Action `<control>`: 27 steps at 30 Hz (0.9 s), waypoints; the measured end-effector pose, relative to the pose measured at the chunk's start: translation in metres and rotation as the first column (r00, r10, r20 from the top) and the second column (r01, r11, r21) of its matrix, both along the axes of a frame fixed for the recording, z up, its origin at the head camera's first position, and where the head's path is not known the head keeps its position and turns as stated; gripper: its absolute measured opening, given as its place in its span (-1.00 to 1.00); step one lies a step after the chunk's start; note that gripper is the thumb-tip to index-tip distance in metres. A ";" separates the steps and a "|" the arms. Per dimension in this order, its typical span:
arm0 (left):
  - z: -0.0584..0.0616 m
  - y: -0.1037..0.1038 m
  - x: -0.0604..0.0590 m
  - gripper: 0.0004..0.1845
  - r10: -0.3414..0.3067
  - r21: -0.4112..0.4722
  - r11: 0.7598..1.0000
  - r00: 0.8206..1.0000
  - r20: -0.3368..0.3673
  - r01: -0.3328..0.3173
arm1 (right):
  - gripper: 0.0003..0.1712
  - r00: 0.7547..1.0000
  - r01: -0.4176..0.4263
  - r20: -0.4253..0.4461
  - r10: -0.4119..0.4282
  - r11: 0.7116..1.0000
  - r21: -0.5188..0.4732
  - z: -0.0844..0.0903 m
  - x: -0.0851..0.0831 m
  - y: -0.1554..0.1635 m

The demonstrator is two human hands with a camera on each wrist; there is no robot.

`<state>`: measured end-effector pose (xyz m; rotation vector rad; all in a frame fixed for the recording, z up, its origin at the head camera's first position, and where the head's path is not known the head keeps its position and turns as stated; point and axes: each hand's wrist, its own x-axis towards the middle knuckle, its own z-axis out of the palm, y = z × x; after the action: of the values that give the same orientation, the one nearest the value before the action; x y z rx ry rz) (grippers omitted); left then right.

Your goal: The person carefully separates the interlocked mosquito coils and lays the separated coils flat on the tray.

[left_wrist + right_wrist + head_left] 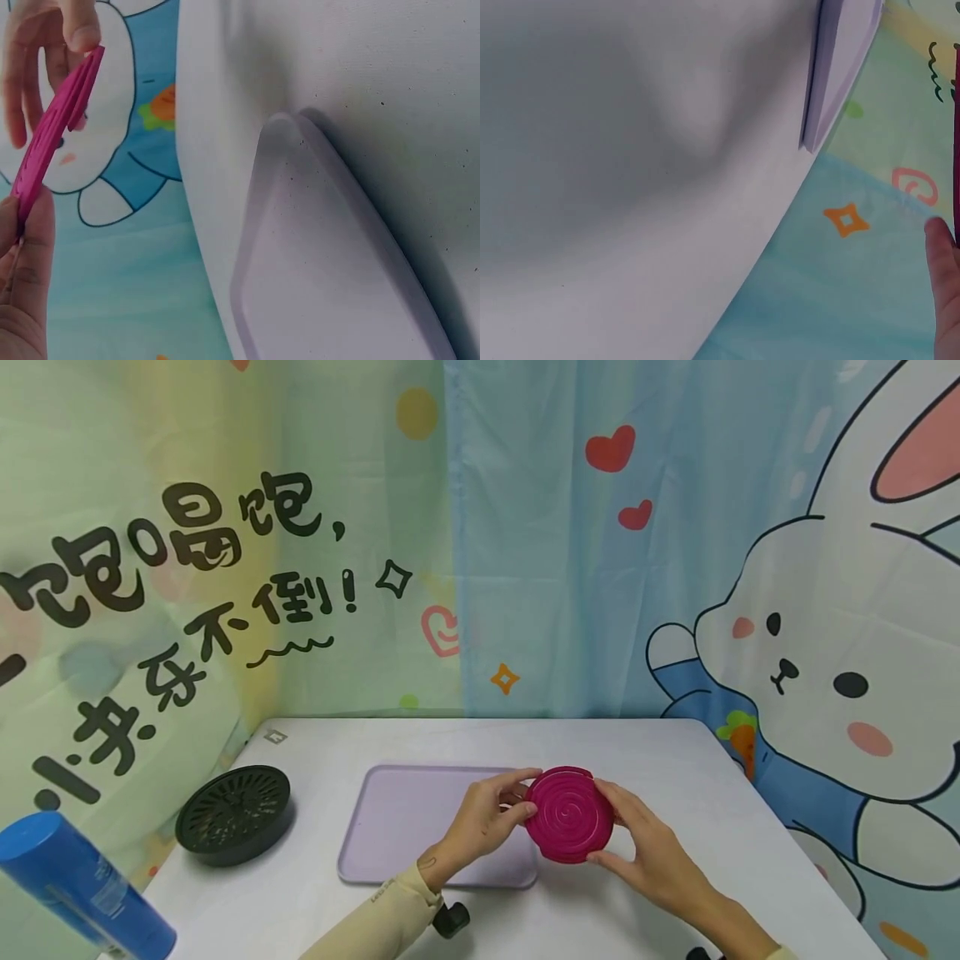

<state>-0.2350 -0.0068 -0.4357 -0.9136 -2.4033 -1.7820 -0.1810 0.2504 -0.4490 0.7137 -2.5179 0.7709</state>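
Observation:
A magenta round disc [568, 815] with a raised spiral pattern is held up above the table, its patterned face toward the head camera. My left hand [486, 817] pinches its left edge between thumb and fingers. At the opposite edge, my right hand [651, 847] holds it, thumb low and fingers higher up. Seen side-on in the left wrist view, the disc [54, 135] is thin and layered at one end. Only a dark red sliver of it shows at the border of the right wrist view, beside a finger [943, 270].
A pale purple tray [405, 827] lies on the white table [675, 760], partly behind my left hand. To the left stand a round black slotted container [236, 814] and a tilted blue canister [86, 885]. A printed curtain [525, 527] hangs behind the table.

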 end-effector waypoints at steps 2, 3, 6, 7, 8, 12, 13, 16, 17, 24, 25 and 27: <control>0.000 0.000 0.000 -0.48 0.005 0.002 1.000 1.000 0.001 -0.005 | 0.23 1.000 0.005 -0.007 -0.005 1.000 -0.016 0.001 -0.001 0.001; 0.000 0.000 0.000 -0.48 0.008 0.003 1.000 1.000 0.002 -0.008 | 0.20 1.000 0.009 -0.012 -0.009 1.000 -0.024 0.001 -0.001 0.001; 0.000 0.000 -0.001 -0.49 0.015 0.011 1.000 1.000 0.004 -0.015 | 0.13 0.999 0.022 -0.034 -0.024 0.999 -0.043 0.002 -0.003 0.002; 0.000 0.000 -0.001 -0.49 0.019 0.012 1.000 1.000 0.006 -0.019 | 0.11 0.999 0.026 -0.041 -0.028 0.998 -0.050 0.003 -0.003 0.002; 0.000 0.000 -0.001 -0.49 0.020 0.015 1.000 1.000 0.005 -0.021 | 0.09 0.998 0.028 -0.048 -0.031 0.998 -0.060 0.003 -0.003 0.002; 0.000 0.000 -0.002 -0.50 0.028 0.029 0.999 1.000 0.000 -0.028 | -0.02 0.997 0.042 -0.063 -0.050 0.992 -0.116 0.005 -0.005 0.003; 0.000 0.000 -0.002 -0.50 0.030 0.034 0.999 1.000 -0.002 -0.030 | -0.06 0.997 0.048 -0.059 -0.057 0.989 -0.137 0.005 -0.006 0.003; -0.001 0.001 -0.003 -0.51 0.039 0.051 0.998 0.999 -0.019 -0.038 | -0.20 0.997 0.069 -0.009 -0.072 0.975 -0.213 0.005 -0.008 0.005; -0.001 0.001 -0.003 -0.51 0.043 0.056 0.998 0.999 -0.022 -0.042 | -0.25 0.997 0.078 0.020 -0.075 0.967 -0.241 0.005 -0.009 0.005; -0.001 0.002 -0.003 -0.52 0.077 0.068 0.995 0.997 -0.018 -0.075 | -0.56 0.968 0.207 0.206 -0.144 0.922 -0.327 0.006 -0.010 0.003; -0.002 0.002 -0.003 -0.53 0.084 0.067 0.994 0.996 -0.014 -0.083 | -0.58 0.962 0.225 0.222 -0.156 0.917 -0.330 0.006 -0.010 0.003; -0.003 0.003 -0.004 -0.56 0.096 0.071 0.993 0.995 -0.006 -0.095 | -0.61 0.954 0.253 0.244 -0.176 0.909 -0.332 0.007 -0.010 0.001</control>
<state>-0.2387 -0.0043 -0.4386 -0.7847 -2.3196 -1.8114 -0.1913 0.2518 -0.4421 0.2331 -2.4744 1.2357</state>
